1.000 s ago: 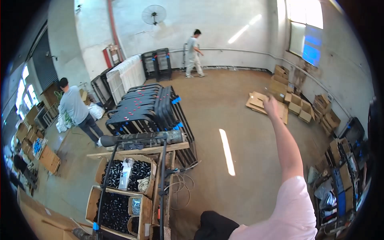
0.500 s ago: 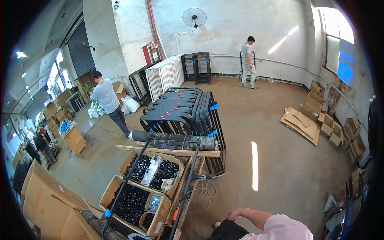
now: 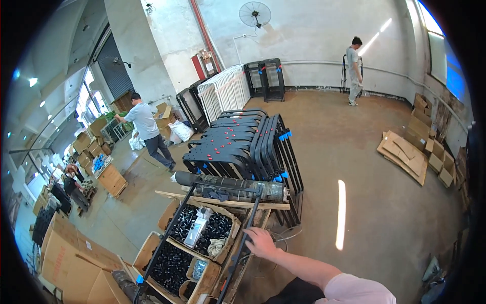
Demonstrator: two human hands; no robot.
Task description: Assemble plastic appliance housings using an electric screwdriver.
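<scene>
My right hand (image 3: 261,244) reaches in from the lower right, its fingers curled against the near side rail of a black metal tube frame (image 3: 234,262). The frame lies across a wooden bench, its far end by a dark padded roller (image 3: 238,188). Beneath and between its rails stand cartons of small black parts (image 3: 169,262). A silver-white tool or device (image 3: 197,228) lies on the parts in the farther carton, next to a pale cloth glove (image 3: 216,247). A small box of silver hardware (image 3: 199,269) sits in the nearer carton. My left hand is out of sight.
Black frames (image 3: 228,137) with red and blue caps stand stacked beyond the bench. White frames (image 3: 223,91) lean by the wall. A person (image 3: 147,126) is at far left, another (image 3: 353,71) at the far wall. Flattened cardboard (image 3: 402,154) lies right; a large carton (image 3: 71,251) stands left.
My right hand has moved from beside my body forward and left to the frame's rail. The view has shifted left. The person at left now has an arm stretched out.
</scene>
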